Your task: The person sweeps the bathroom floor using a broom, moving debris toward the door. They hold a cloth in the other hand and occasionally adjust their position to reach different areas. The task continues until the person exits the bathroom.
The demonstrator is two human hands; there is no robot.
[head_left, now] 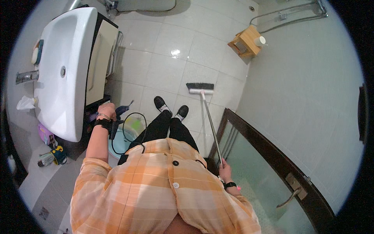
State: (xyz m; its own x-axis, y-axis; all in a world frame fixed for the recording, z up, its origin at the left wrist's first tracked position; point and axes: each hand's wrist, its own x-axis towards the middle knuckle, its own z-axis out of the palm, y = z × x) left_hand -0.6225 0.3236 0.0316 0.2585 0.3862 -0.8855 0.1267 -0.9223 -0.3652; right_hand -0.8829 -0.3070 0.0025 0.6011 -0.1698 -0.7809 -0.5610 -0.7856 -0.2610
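My right hand (225,171) is closed around the upper end of a broom's metal handle (212,125). The handle slants away from me to the broom head (200,88), a pale block with dark bristles that rests on the tiled floor. Over by the washbasin cabinet (100,63), my left hand (107,110) has its fingers curled. A dark blue item (122,109) shows just beyond it, perhaps cloth; whether the hand grips it is hidden. On the left wrist sits a black device with a cable (145,122) looping from it.
A white washbasin (76,35) is on the left. Below my left arm stands a light blue basin (119,142). A wooden stool (247,41) with a white cup (259,41) stands at the far right wall. A glass door with a dark frame (257,139) stands at my right.
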